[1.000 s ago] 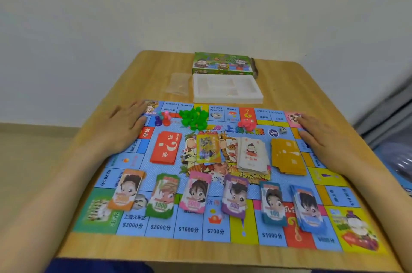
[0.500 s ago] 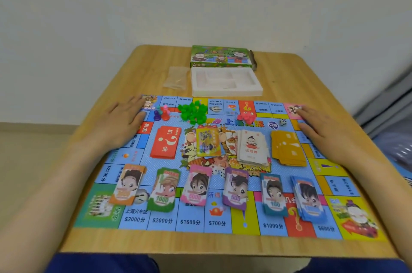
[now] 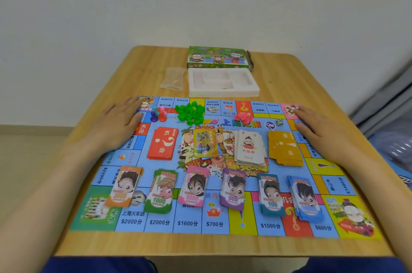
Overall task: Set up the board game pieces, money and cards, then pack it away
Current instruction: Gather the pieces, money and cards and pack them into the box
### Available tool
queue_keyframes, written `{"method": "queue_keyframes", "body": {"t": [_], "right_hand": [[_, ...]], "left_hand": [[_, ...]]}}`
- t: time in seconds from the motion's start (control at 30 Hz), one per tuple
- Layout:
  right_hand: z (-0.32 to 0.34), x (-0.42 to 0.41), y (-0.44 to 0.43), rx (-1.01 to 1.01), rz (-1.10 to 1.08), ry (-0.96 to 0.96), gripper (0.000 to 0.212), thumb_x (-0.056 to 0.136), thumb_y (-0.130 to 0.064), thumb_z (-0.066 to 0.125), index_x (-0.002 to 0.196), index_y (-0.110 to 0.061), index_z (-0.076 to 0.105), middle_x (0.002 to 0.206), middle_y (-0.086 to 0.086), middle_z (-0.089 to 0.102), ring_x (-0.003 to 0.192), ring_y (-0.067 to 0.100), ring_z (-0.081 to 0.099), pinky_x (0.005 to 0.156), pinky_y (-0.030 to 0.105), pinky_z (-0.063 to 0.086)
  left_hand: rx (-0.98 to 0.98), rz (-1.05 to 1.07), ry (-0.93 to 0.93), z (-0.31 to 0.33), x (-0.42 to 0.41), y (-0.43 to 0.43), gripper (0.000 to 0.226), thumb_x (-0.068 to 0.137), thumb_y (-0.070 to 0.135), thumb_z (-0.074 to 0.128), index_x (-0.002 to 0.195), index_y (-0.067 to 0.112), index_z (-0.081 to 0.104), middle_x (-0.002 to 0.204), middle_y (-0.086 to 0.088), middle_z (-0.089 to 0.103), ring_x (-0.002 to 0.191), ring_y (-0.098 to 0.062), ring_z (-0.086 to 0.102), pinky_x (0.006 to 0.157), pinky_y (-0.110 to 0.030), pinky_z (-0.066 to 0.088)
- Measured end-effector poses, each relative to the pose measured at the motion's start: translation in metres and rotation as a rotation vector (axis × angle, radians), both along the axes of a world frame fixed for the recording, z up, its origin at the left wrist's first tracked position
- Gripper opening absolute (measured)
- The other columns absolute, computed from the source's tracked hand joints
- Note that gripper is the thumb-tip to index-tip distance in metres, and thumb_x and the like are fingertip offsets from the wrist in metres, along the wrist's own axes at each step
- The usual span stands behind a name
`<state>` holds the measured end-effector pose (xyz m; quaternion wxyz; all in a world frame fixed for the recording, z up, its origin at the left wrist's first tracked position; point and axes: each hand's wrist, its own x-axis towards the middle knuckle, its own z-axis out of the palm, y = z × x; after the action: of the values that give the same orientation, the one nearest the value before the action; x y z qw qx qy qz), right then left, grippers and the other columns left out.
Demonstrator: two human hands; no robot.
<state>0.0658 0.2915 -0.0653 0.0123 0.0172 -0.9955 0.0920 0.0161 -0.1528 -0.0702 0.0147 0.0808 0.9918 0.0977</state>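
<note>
Nothing much has moved: the left hand [image 3: 118, 125] and right hand [image 3: 321, 130] still lie flat, fingers straight, holding nothing, on the far corners of the game board [image 3: 131, 221] at 10 and 2 o'clock. The money piles [image 3: 192, 186] sit in a row at 6 o'clock, the card stacks [image 3: 250, 147] in the middle. Setting up looks done to me; packing comes next. The white tray [image 3: 223, 93] and green box [image 3: 217, 57] wait at 12 o'clock on the wooden counter [image 3: 289, 80], by a plain white wall [image 3: 200, 5].

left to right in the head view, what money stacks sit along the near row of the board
orange 2000 notes → green 1000 notes → pink 5000 notes → purple 500 notes → teal 100 notes → blue notes, value too blurred to read
</note>
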Motion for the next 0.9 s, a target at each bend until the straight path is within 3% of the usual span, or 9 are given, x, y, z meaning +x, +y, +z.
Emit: {"method": "queue_keyframes", "body": {"t": [0.2, 0.4, 0.5, 0.57, 0.63, 0.73, 0.8, 0.9], "right_hand": [[0.001, 0.003, 0.0, -0.043, -0.011, 0.028, 0.065, 0.09, -0.051, 0.024, 0.147, -0.021, 0.031, 0.155, -0.004, 0.024, 0.141, 0.017, 0.025, 0.115, 0.036, 0.018], [0.008, 0.01, -0.003, -0.122, -0.022, 0.173, 0.042, 0.097, -0.022, 0.047, 0.138, -0.01, 0.045, 0.148, 0.006, 0.038, 0.134, 0.024, 0.037, 0.109, 0.034, 0.024], [0.014, 0.015, -0.004, -0.186, -0.073, 0.385, 0.035, 0.093, -0.021, 0.049, 0.123, -0.005, 0.059, 0.133, 0.012, 0.054, 0.122, 0.029, 0.048, 0.102, 0.035, 0.032], [0.025, 0.022, -0.01, -0.314, -0.174, 0.497, 0.023, 0.092, -0.015, 0.051, 0.108, -0.01, 0.066, 0.114, 0.008, 0.063, 0.106, 0.024, 0.055, 0.092, 0.034, 0.038], [0.042, 0.033, -0.016, -0.476, -0.218, 0.421, 0.014, 0.091, -0.011, 0.057, 0.092, -0.019, 0.069, 0.094, -0.002, 0.066, 0.091, 0.017, 0.058, 0.083, 0.033, 0.045], [0.072, 0.054, -0.023, -0.495, -0.002, 0.006, 0.015, 0.082, -0.01, 0.069, 0.081, -0.025, 0.071, 0.08, -0.002, 0.071, 0.081, 0.015, 0.066, 0.079, 0.029, 0.055], [0.079, 0.068, -0.032, -0.366, 0.124, -0.226, 0.019, 0.075, -0.018, 0.076, 0.083, -0.034, 0.07, 0.082, -0.007, 0.071, 0.078, 0.005, 0.065, 0.075, 0.023, 0.053], [0.069, 0.08, -0.045, -0.044, 0.217, -0.289, 0.03, 0.074, -0.04, 0.075, 0.097, -0.049, 0.058, 0.096, -0.022, 0.058, 0.092, -0.012, 0.049, 0.073, 0.013, 0.043]], "left_hand": [[0.079, 0.005, 0.126, 0.004, 0.004, 0.003, 0.051, 0.102, 0.03, 0.032, 0.151, 0.017, 0.024, 0.158, 0.0, 0.021, 0.144, -0.017, 0.02, 0.117, -0.034, 0.012], [0.077, 0.003, 0.137, 0.004, 0.002, -0.001, 0.05, 0.102, 0.028, 0.031, 0.15, 0.015, 0.026, 0.157, -0.002, 0.023, 0.145, -0.017, 0.02, 0.118, -0.035, 0.012], [0.056, 0.025, 0.088, 0.005, 0.004, 0.003, 0.048, 0.103, 0.026, 0.031, 0.149, 0.013, 0.029, 0.157, -0.003, 0.025, 0.144, -0.019, 0.021, 0.115, -0.032, 0.013], [0.065, 0.037, 0.078, 0.005, 0.005, 0.005, 0.047, 0.103, 0.025, 0.032, 0.148, 0.012, 0.03, 0.156, -0.003, 0.025, 0.143, -0.02, 0.023, 0.114, -0.031, 0.015], [0.087, 0.038, 0.074, 0.004, 0.005, 0.006, 0.047, 0.103, 0.024, 0.032, 0.148, 0.011, 0.03, 0.156, -0.004, 0.025, 0.143, -0.022, 0.024, 0.115, -0.032, 0.016], [0.106, 0.036, 0.062, 0.004, 0.004, 0.005, 0.048, 0.102, 0.024, 0.032, 0.148, 0.011, 0.03, 0.156, -0.004, 0.024, 0.143, -0.022, 0.024, 0.116, -0.034, 0.016], [0.107, 0.035, 0.058, 0.003, 0.003, 0.005, 0.048, 0.102, 0.024, 0.032, 0.148, 0.011, 0.029, 0.156, -0.004, 0.024, 0.143, -0.022, 0.024, 0.117, -0.035, 0.016], [0.109, 0.035, 0.063, 0.003, 0.003, 0.004, 0.048, 0.102, 0.024, 0.032, 0.148, 0.011, 0.029, 0.156, -0.004, 0.024, 0.143, -0.022, 0.024, 0.116, -0.035, 0.017]]}}
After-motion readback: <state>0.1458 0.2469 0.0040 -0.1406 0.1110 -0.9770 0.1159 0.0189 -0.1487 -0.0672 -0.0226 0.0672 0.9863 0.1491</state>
